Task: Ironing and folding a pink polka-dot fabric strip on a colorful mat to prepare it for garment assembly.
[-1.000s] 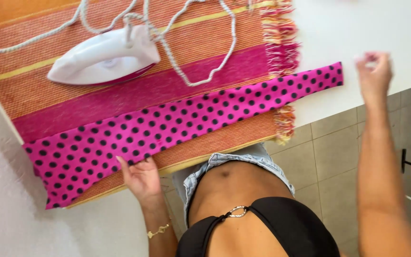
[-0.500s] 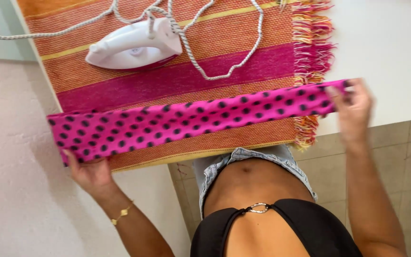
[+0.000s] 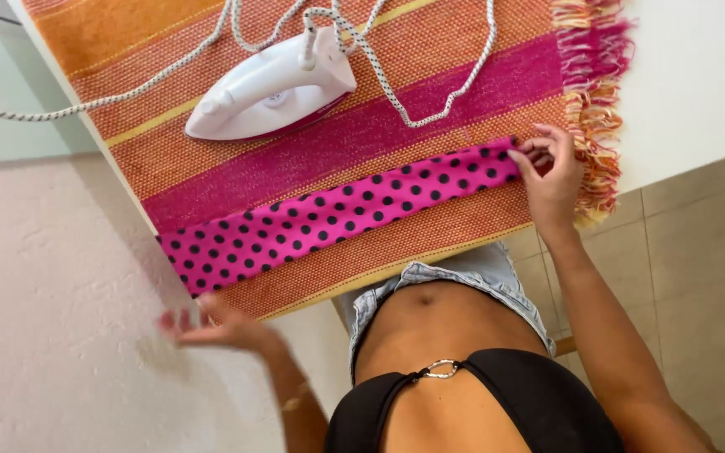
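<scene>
A long pink strip of fabric with black dots [image 3: 337, 214] lies folded narrow along the near edge of a striped orange and pink woven mat [image 3: 379, 126]. My right hand [image 3: 551, 176] pinches the strip's right end next to the mat's fringe. Blurred by motion, my left hand [image 3: 216, 325] hovers just below the strip's left end, off the table's corner, with nothing visible in it.
A white clothes iron [image 3: 270, 84] lies on the mat behind the strip, its speckled cord [image 3: 430, 113] looping across the mat. The white tabletop [image 3: 698, 67] extends to the right. Beige floor tiles [image 3: 698, 252] lie below, a rough pale wall [image 3: 44, 294] at left.
The dotted strip is now folded narrower and lies shorter across the mat. My left hand has let go of its left end and moved down off the table; my right hand still holds the right end.
</scene>
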